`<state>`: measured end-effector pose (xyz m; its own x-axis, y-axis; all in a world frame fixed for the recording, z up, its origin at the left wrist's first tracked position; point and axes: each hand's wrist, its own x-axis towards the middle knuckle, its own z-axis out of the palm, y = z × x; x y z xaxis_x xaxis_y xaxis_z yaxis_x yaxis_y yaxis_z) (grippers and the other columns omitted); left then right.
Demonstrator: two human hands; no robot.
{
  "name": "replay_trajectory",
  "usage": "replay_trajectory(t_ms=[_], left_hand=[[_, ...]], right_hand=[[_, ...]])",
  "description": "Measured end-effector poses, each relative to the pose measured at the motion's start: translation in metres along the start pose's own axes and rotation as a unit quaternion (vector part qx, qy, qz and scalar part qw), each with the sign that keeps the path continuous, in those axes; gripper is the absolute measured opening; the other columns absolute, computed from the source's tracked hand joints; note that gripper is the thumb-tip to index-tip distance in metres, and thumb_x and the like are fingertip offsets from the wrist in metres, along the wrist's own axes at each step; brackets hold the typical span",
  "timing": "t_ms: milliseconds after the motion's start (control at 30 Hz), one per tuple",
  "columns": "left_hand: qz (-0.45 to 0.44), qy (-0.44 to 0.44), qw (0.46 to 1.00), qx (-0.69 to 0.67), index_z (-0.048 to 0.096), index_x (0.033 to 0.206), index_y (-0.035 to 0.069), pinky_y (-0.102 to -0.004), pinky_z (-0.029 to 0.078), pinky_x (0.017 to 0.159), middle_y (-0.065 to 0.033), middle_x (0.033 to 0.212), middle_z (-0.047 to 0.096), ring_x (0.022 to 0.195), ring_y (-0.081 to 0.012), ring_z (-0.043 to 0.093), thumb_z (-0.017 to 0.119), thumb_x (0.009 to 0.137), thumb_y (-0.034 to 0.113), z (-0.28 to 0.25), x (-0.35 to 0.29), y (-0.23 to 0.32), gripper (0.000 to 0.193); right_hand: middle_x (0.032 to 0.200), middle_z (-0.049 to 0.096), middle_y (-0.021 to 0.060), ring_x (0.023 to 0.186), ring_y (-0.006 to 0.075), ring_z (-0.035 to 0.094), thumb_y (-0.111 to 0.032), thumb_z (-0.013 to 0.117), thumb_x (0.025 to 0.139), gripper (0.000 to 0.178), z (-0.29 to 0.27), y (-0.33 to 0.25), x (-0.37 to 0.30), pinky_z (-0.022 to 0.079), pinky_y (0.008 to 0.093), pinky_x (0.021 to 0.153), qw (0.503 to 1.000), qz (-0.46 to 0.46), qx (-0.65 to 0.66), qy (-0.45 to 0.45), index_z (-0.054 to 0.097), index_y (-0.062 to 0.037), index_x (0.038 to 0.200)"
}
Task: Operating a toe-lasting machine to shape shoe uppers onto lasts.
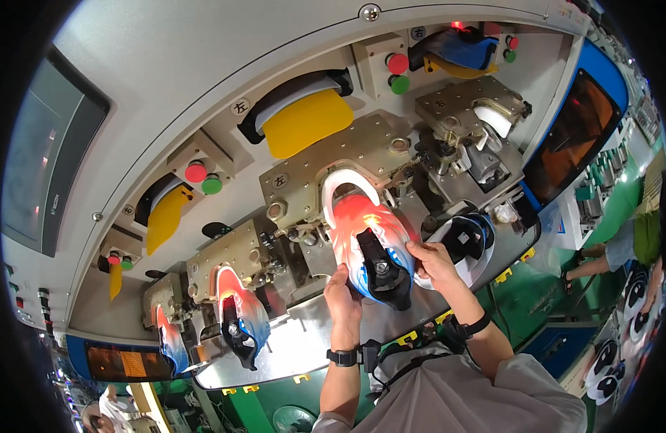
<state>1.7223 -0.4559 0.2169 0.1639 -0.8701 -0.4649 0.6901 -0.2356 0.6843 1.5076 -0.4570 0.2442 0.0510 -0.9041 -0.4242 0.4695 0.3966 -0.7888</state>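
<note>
A red, white and blue shoe upper [380, 245] is in front of me, its toe at the white curved pad [347, 184] of a metal clamping station [333, 159]. A reddish light falls on its front part. My left hand [342, 297] pinches the left side of the upper near the heel. On the opposite side, my right hand [434, 263] grips the edge with thumb and fingers. Its dark collar opening faces up between my hands. Fingers under the upper are partly hidden.
Further left, two similar uppers [243, 325] [173, 343] sit at other stations. Red and green buttons [398, 63] and yellow flaps [308, 123] line the machine. Right of my right hand lies a dark and white shoe part [466, 238]. Another person's arm and leg [593, 267] show at far right.
</note>
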Motion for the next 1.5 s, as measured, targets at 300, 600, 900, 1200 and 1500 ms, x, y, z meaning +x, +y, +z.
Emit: replay_trajectory(t_ms=[300,600,900,1200,1500], left_hand=[[-0.005,0.028,1.000,-0.007,0.064,0.092,0.007,-0.0290,0.047,0.050,0.0005,0.077,0.063,0.062,-0.0132,0.061,0.057,0.097,0.019,0.008,0.000,0.002,0.014],[-0.011,0.034,0.999,-0.020,0.064,0.107,-0.001,-0.0306,0.055,0.066,-0.0054,0.094,0.068,0.078,-0.0167,0.066,0.055,0.097,0.013,0.007,0.006,0.000,0.020],[-0.018,0.011,1.000,-0.021,0.065,0.106,0.000,-0.0330,0.056,0.068,-0.0053,0.094,0.068,0.078,-0.0182,0.066,0.056,0.096,0.014,0.005,0.011,-0.002,0.019],[-0.029,-0.027,0.999,-0.013,0.061,0.113,0.003,-0.0483,0.056,0.079,-0.0105,0.106,0.068,0.090,-0.0258,0.069,0.048,0.101,0.020,-0.013,0.026,-0.008,0.024],[-0.047,-0.030,0.998,-0.019,0.059,0.115,0.002,-0.0462,0.055,0.084,-0.0115,0.109,0.068,0.093,-0.0266,0.068,0.048,0.101,0.019,-0.022,0.036,-0.007,0.025]], right_hand=[[0.059,0.052,-0.0006,0.040,0.0065,0.040,-0.032,0.073,0.088,0.034,0.001,0.010,0.003,0.026,0.0234,0.035,0.999,-0.012,0.006,0.043,0.062,-0.0015,0.078],[0.058,0.051,-0.0017,0.039,0.0056,0.037,-0.028,0.073,0.088,0.030,0.001,0.011,0.004,0.023,0.0236,0.035,0.998,-0.015,0.007,0.052,0.061,-0.0026,0.077],[0.057,0.052,-0.0017,0.038,0.0048,0.036,-0.025,0.072,0.089,0.027,-0.001,0.009,0.006,0.021,0.0241,0.034,0.998,-0.023,0.005,0.062,0.064,-0.0014,0.079],[0.060,0.055,-0.0006,0.039,0.0058,0.039,-0.022,0.072,0.089,0.024,-0.002,0.010,0.003,0.022,0.0233,0.034,1.000,-0.012,0.006,0.028,0.063,-0.0019,0.078],[0.061,0.053,0.0000,0.041,0.0072,0.041,-0.024,0.075,0.087,0.028,-0.007,0.015,0.014,0.024,0.0233,0.035,1.000,-0.008,-0.004,0.018,0.061,-0.0029,0.076]])
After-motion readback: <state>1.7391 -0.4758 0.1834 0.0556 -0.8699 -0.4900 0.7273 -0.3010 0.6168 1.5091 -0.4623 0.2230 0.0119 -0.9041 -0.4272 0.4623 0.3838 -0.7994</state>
